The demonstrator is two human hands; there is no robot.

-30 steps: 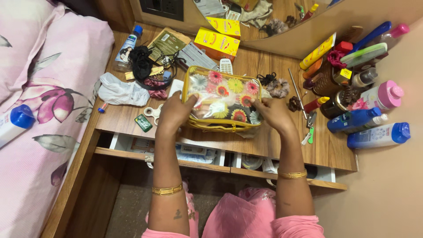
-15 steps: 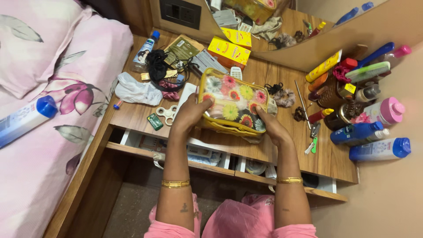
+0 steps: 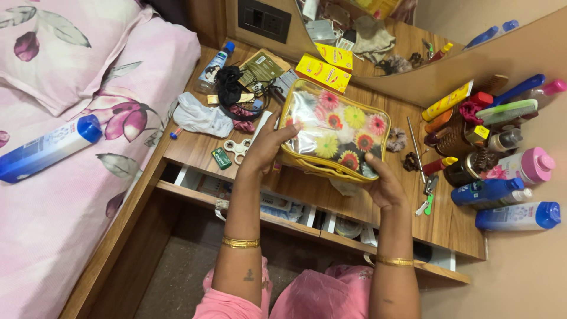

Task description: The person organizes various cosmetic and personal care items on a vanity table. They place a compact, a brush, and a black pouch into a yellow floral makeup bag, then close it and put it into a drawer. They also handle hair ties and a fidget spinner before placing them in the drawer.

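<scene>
Wood-grain brown covers the surface (image 3: 331,195), a low dresser top wedged between a bed (image 3: 65,195) on the left and a plain wall on the right, with a curved mirror (image 3: 378,35) rising at the far edge. In the middle, lifted just above the wood and tilted up on its near edge, is a clear pouch (image 3: 336,131) with yellow trim and printed flowers. The left hand (image 3: 263,147) holds the pouch's left end, its grip closed around that edge with the thumb on the clear face. The right hand (image 3: 384,183) holds the near right corner, fingers curled under and thumb on top.

Left of the pouch lie a white fidget spinner (image 3: 238,149), a small green packet (image 3: 221,158), a crumpled white cloth (image 3: 201,118) and a tangle of black hair bands (image 3: 233,88). A yellow box (image 3: 323,74) sits far behind, close to the mirror. On the right, against the wall, stand and lie many bottles: a pink-capped one (image 3: 528,165) and two blue ones (image 3: 484,192), with combs and tubes farther back. A thin metal rod (image 3: 415,147) lies just right of the pouch.

Below the near edge an open drawer (image 3: 283,207) shows papers and packets. On the pink flowered bedsheet lies a blue-capped bottle (image 3: 47,147).
</scene>
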